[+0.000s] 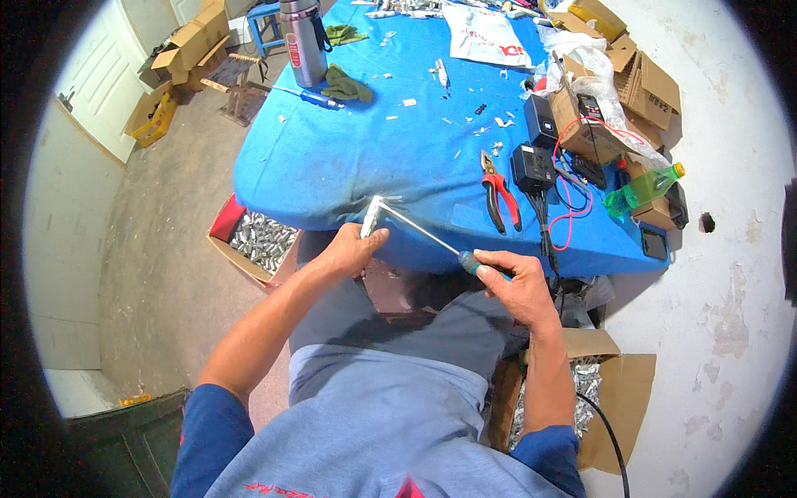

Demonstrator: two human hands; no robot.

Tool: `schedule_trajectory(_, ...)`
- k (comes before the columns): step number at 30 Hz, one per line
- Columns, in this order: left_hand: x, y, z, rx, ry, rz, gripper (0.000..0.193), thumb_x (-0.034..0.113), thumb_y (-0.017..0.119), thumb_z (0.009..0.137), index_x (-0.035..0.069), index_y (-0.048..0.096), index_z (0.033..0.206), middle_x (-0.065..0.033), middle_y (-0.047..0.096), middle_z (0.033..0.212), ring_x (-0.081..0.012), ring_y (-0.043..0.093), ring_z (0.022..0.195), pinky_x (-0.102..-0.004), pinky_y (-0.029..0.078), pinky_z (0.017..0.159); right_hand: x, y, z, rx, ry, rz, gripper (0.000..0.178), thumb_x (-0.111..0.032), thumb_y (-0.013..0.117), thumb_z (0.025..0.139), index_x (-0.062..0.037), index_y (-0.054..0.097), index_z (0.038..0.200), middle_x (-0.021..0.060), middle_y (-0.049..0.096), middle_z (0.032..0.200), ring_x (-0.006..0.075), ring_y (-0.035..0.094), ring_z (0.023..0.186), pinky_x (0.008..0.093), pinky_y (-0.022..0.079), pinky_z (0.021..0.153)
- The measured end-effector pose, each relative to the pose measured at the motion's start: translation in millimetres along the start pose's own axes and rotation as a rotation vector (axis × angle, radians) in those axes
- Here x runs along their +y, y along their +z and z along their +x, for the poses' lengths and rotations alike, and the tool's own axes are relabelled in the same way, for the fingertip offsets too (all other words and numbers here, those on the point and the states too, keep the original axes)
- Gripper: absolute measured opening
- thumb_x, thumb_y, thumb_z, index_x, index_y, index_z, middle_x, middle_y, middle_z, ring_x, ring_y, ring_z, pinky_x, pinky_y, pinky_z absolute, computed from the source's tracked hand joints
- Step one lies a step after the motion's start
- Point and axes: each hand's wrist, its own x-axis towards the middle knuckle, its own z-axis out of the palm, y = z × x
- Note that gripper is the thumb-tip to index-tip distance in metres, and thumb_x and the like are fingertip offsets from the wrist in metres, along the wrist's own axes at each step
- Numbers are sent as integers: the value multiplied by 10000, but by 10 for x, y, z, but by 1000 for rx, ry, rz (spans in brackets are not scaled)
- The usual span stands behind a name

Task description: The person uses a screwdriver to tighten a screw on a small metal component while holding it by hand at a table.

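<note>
A slim pale piece (371,217), metal or plastic too hard to tell, stands tilted at the near edge of a table (303,158) covered in blue cloth, pinched firmly between the thumb and fingers of a worker's left hand (355,251), a hold that likely steadies it while leaving its upper end exposed. The right hand (516,282) is closed around the teal handle of a screwdriver (423,231), its straight, shiny shaft angled over the table's near edge so the tip comes to the piece's upper end; whether it is seated there cannot be told. The cloth is soft, rumpled and darkened along that edge. On the table's right side, red-handled pliers (500,195) lie with jaws pointing away, seemingly kept within easy reach of the right hand, beside boxy black adapters (532,167) and a looping red cable (590,203). A translucent green bottle (643,189) lies at the table's right edge. Toward its far left stands a brushed-steel flask (305,46) beside crumpled green fabric (347,84). Below the table's left edge, a cardboard box (241,259) holds short, glinting metal parts (264,238), perhaps set low to spare working space.
</note>
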Motion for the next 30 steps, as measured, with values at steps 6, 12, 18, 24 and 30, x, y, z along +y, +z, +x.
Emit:
schedule_trajectory(6, -27, -49, 52, -1, -27, -2, 466, 437, 614, 936, 88, 456, 670, -9, 408, 538, -135, 396, 421, -313, 333, 373, -164, 121, -32, 79, -314, -300, 241, -107, 687, 835, 2, 688, 1049, 193, 698, 1015, 332, 682, 954, 350, 540, 826)
schedule_trajectory(12, -2, -67, 62, 22, -44, 38, 469, 429, 622, 930, 90, 437, 665, -19, 409, 531, -135, 368, 404, -323, 312, 357, -94, -27, 130, -36, -94, -164, 264, -123, 669, 863, -1, 688, 1096, 137, 724, 941, 219, 704, 855, 309, 538, 757)
schedule_trajectory(18, 103, -115, 61, -10, -67, 49, 449, 410, 611, 939, 96, 427, 676, -5, 386, 534, -138, 361, 418, -329, 290, 368, 66, -143, 308, -115, 299, 309, 287, -147, 674, 884, 17, 681, 1120, 43, 664, 811, 74, 572, 564, 219, 462, 513)
schedule_trajectory(24, 37, -98, 69, -24, -99, -11, 437, 394, 615, 938, 109, 419, 672, 1, 368, 535, -132, 343, 430, -319, 274, 394, 41, 66, 75, 32, -195, -140, 278, -164, 652, 891, -8, 681, 1119, 126, 715, 924, 229, 690, 755, 314, 537, 679)
schedule_trajectory(30, -1, -98, 126, -5, -46, 171, 408, 410, 628, 924, 72, 502, 733, -8, 441, 570, -113, 410, 467, -302, 313, 404, -206, 17, 27, 56, -296, -350, 255, -133, 659, 871, -9, 681, 1093, 196, 698, 1011, 296, 697, 928, 360, 535, 803)
